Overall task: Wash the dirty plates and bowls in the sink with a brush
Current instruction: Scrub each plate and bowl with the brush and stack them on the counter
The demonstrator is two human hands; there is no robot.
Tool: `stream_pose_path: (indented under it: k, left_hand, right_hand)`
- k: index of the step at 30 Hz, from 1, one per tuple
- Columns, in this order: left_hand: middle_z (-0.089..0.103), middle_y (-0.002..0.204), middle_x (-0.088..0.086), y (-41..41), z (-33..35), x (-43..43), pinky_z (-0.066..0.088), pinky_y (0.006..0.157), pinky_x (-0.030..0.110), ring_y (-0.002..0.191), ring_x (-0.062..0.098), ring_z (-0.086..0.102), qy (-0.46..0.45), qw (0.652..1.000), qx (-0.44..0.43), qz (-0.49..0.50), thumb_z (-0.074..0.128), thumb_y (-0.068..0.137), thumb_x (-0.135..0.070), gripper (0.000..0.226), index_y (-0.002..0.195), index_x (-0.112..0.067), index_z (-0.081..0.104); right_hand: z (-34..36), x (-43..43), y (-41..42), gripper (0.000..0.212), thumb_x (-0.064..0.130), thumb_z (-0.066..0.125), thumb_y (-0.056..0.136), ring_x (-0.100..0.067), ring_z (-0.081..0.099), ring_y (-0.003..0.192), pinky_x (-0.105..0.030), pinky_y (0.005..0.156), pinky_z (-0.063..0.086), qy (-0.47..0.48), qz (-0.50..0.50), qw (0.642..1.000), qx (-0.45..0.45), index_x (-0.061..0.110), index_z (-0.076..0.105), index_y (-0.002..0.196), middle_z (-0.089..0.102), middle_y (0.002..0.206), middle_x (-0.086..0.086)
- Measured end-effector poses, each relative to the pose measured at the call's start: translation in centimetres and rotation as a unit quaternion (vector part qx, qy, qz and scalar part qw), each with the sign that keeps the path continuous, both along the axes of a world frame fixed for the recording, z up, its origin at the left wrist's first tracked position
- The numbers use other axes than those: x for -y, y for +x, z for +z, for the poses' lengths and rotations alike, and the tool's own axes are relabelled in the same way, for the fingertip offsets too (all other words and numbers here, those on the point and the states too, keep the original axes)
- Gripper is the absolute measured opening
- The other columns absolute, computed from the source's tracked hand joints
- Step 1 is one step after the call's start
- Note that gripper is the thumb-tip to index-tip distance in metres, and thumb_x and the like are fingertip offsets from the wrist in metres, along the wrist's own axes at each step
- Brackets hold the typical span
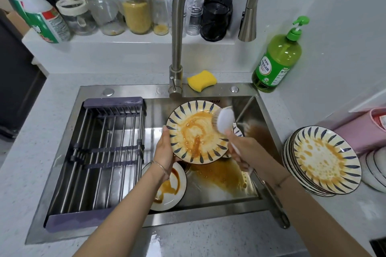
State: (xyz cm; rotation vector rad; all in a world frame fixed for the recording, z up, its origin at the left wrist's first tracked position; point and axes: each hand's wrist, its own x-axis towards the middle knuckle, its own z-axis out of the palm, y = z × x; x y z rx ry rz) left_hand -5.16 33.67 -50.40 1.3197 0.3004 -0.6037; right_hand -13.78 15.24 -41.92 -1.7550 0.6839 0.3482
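Barely begun: left hand [165, 150] grips a sauce-smeared, blue-petalled ceramic plate [196, 131] over the steel sink [154, 115], right hand [242, 148] clasps a white-bristled brush [224, 120] at its two o'clock rim; dirty stacked plates [325, 160] wait at three o'clock.

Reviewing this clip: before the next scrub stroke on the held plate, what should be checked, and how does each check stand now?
1. Left hand grips the plate by its rim, tilted over the sink: ok.
2. Right hand holds the brush by its handle: ok.
3. Brush head meets the plate's upper right edge: ok, though blurred.
4. Plate face free of sauce: not ok, orange smears cover the centre.
5. Water running from the faucet: cannot tell.
6. Rack has room for the washed plate: ok, no dish shows in it.
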Motion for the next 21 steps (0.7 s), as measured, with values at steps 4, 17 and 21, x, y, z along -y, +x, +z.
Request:
stream_pose_path:
  k: [4,17,21]
  left_hand:
    - [0.070,0.115,0.007,0.2,-0.9,-1.0,0.055,0.089,0.044,0.106,0.023,0.067,0.001,1.000,-0.018,0.013,0.026,0.097,-0.062,0.061,0.129,-0.021,0.057]
    - [0.074,0.105,0.005,0.6,-0.7,-1.1,0.058,0.085,0.042,0.099,0.023,0.070,0.074,0.994,-0.008,-0.079,0.024,0.091,-0.071,0.068,0.123,-0.024,0.063]
    - [0.052,0.142,-0.001,0.9,0.5,-0.9,0.043,0.105,0.031,0.128,0.015,0.050,0.148,0.975,0.103,-0.132,0.015,0.093,-0.070,0.068,0.143,-0.032,0.043]
  right_hand:
    - [-1.6,1.0,-1.1,0.034,0.038,0.068,0.084,-0.003,0.039,0.038,-0.015,0.041,0.037,-0.067,-0.121,0.984,0.110,0.013,0.051,0.068,0.048,0.053,0.002]
    - [-3.1,0.0,-0.8,0.038,0.046,0.070,0.078,-0.006,0.029,0.040,-0.015,0.036,0.029,0.202,-0.166,0.965,0.019,0.013,0.059,0.093,0.049,0.060,0.004]
    - [-3.2,-0.3,-1.1,0.044,0.045,0.071,0.074,-0.007,0.029,0.037,-0.014,0.034,0.028,0.260,-0.196,0.945,0.012,0.012,0.061,0.102,0.050,0.059,0.006]
